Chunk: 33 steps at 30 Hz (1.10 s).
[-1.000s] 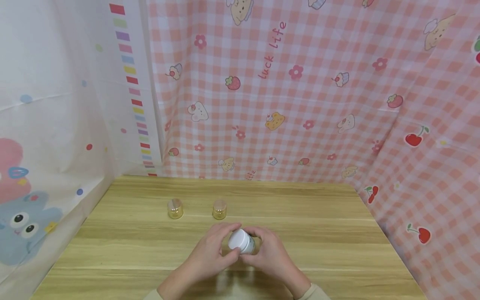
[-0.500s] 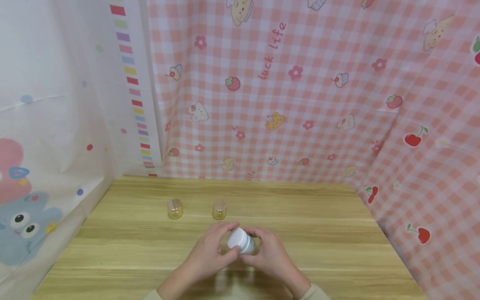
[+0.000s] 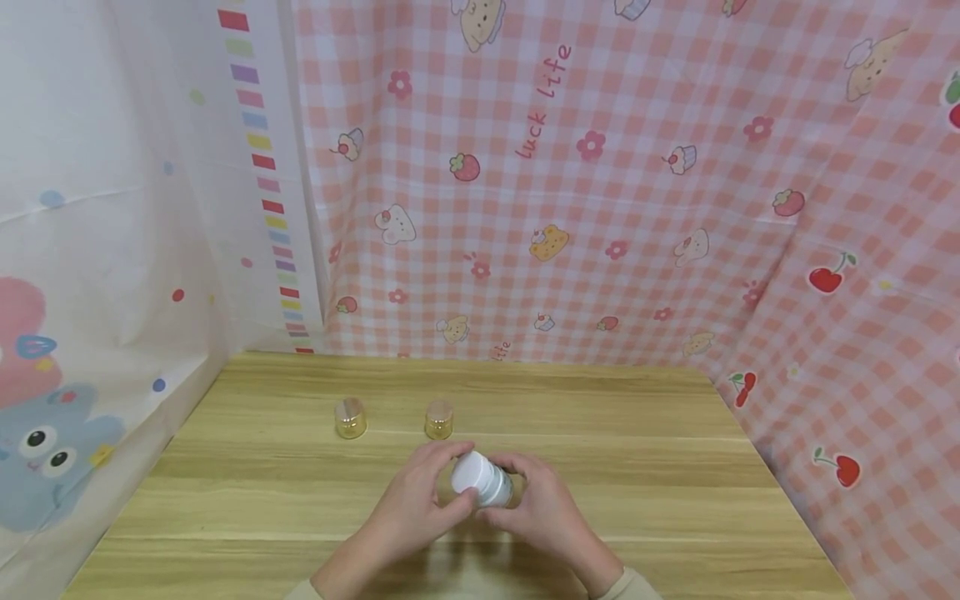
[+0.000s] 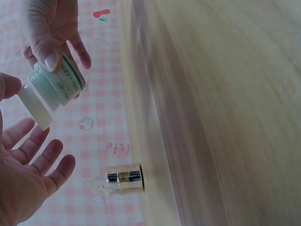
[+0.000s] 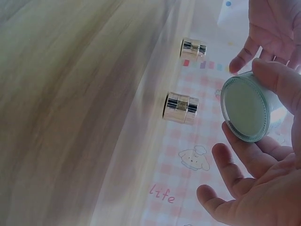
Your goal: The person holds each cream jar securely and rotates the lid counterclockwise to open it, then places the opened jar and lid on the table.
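A white lid (image 3: 468, 472) is pinched between the thumb and fingers of my left hand (image 3: 416, 496). Beside it, my right hand (image 3: 543, 504) grips a small pale-green glass cream jar (image 3: 497, 488), tilted above the table. In the left wrist view the lid (image 4: 35, 107) stands slightly off the jar's neck, and printed lettering shows on the jar (image 4: 61, 84). The right wrist view shows the jar's round base (image 5: 245, 109) between the right thumb and fingers. What the jar contains is hidden.
Two gold-coloured lidded jars (image 3: 350, 418) stand apart at the back left of the wood-grain table (image 3: 660, 467); the right-hand gold jar (image 3: 439, 419) is just beyond the left hand. A pink checked cloth (image 3: 540, 208) hangs behind, and a white cloth (image 3: 150, 208) at left.
My left hand has shifted slightly left and up with the lid, drawing it away from the jar, so more of the neck shows. The right hand and both gold jars stay in place.
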Motion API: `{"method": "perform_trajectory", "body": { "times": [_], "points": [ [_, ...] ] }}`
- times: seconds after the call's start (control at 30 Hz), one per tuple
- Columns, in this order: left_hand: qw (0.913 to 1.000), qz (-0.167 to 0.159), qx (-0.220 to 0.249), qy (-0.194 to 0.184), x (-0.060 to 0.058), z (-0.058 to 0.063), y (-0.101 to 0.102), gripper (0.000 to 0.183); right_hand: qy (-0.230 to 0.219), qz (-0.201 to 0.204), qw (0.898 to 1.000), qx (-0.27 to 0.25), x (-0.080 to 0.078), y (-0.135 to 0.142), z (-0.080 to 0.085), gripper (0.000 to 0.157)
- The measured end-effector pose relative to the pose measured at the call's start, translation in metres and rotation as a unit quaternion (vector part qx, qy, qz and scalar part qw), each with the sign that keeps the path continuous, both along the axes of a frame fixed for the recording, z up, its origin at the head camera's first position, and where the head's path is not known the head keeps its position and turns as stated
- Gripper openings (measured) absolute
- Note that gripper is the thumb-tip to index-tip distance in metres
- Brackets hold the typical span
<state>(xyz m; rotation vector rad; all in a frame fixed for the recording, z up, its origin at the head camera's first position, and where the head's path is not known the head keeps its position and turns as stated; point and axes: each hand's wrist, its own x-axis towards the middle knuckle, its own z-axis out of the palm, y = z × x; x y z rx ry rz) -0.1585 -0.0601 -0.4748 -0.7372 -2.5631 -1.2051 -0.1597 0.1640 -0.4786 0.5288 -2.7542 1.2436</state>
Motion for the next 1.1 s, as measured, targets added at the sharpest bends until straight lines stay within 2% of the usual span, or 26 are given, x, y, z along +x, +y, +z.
{"method": "perform_trajectory", "body": {
  "times": [0.13,0.3,0.67,0.9,1.1],
  "points": [
    [0.9999,0.002,-0.003,0.011,-0.002,-0.001,0.0,0.056,-0.011,-0.003,1.0,-0.011,-0.001,0.003,0.0,0.063],
    [0.9995,0.003,-0.011,0.03,-0.004,-0.003,-0.001,0.056,-0.033,-0.031,0.998,-0.032,-0.004,0.009,0.0,0.065],
    [0.998,0.023,-0.054,0.022,-0.01,-0.004,0.0,0.055,-0.067,-0.097,0.991,-0.065,-0.015,0.027,-0.003,0.067],
    [0.995,0.023,-0.093,0.026,-0.019,-0.007,0.004,0.052,-0.087,-0.125,0.986,-0.069,-0.027,0.041,-0.007,0.067],
    [0.9904,0.012,-0.137,0.019,-0.032,-0.006,0.013,0.055,-0.103,-0.14,0.982,-0.076,-0.042,0.055,-0.014,0.068]
  ]
}}
